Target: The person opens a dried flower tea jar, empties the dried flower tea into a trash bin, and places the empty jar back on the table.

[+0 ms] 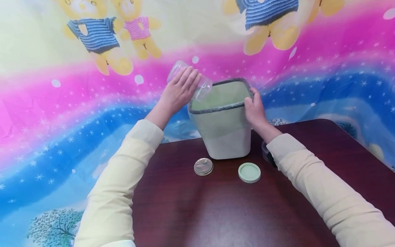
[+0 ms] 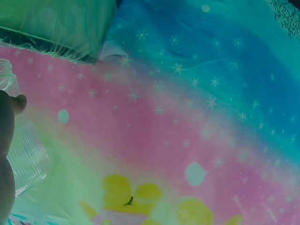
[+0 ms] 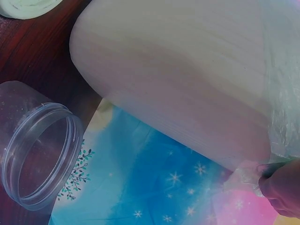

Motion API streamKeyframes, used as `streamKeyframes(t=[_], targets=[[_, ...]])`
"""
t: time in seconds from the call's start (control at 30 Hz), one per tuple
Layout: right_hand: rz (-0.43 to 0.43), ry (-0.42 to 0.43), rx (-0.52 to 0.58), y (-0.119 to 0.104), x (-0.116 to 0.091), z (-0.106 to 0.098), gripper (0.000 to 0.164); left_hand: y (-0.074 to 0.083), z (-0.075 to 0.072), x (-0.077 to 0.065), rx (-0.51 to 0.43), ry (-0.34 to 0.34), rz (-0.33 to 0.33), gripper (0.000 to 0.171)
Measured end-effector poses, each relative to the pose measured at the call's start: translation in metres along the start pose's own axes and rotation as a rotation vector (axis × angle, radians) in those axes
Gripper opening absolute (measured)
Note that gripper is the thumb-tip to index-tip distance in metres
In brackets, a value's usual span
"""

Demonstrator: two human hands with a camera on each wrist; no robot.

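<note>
My left hand (image 1: 182, 85) grips a clear plastic jar (image 1: 203, 88), tilted with its lower end over the near left rim of a pale trash bin (image 1: 226, 133). In the left wrist view the ribbed jar (image 2: 29, 154) shows beside the hand (image 2: 7, 140); whether anything is inside it I cannot tell. On the bin's right rim, my right hand (image 1: 255, 108) holds on with the thumb on the near side. A thin clear bag lines the bin and folds over its rim. In the right wrist view, the right hand (image 3: 283, 190) pinches the bag's edge (image 3: 246, 178).
On the dark wooden table (image 1: 197, 212) lie a silvery round lid (image 1: 203, 166) and a pale green round lid (image 1: 249, 172), in front of the bin. Another clear jar (image 3: 42, 154), its mouth uncovered, is right of the bin. Behind hangs a patterned cloth (image 1: 92, 89).
</note>
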State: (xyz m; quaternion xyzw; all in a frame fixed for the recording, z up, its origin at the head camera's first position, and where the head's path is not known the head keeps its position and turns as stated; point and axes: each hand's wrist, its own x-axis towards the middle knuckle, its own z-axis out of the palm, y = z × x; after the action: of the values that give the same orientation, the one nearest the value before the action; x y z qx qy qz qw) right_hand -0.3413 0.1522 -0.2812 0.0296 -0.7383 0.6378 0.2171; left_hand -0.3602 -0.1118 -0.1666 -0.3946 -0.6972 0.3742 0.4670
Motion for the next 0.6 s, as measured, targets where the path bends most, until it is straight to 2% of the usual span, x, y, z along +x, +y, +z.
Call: streamKeyframes(t=[0.3, 0.4, 0.6], targets=[[0.006, -0.002, -0.01, 0.0, 0.0, 0.001, 0.062, 0.004, 0.003, -0.014, -0.192, 0.131, -0.176, 0.048], [0.007, -0.001, -0.008, 0.0, 0.001, 0.001, 0.062, 0.006, 0.002, -0.018, -0.253, 0.135, -0.231, 0.05], [0.016, 0.004, -0.001, 0.001, 0.002, 0.001, 0.062, 0.013, -0.001, -0.025, -0.349, 0.083, -0.358, 0.063]])
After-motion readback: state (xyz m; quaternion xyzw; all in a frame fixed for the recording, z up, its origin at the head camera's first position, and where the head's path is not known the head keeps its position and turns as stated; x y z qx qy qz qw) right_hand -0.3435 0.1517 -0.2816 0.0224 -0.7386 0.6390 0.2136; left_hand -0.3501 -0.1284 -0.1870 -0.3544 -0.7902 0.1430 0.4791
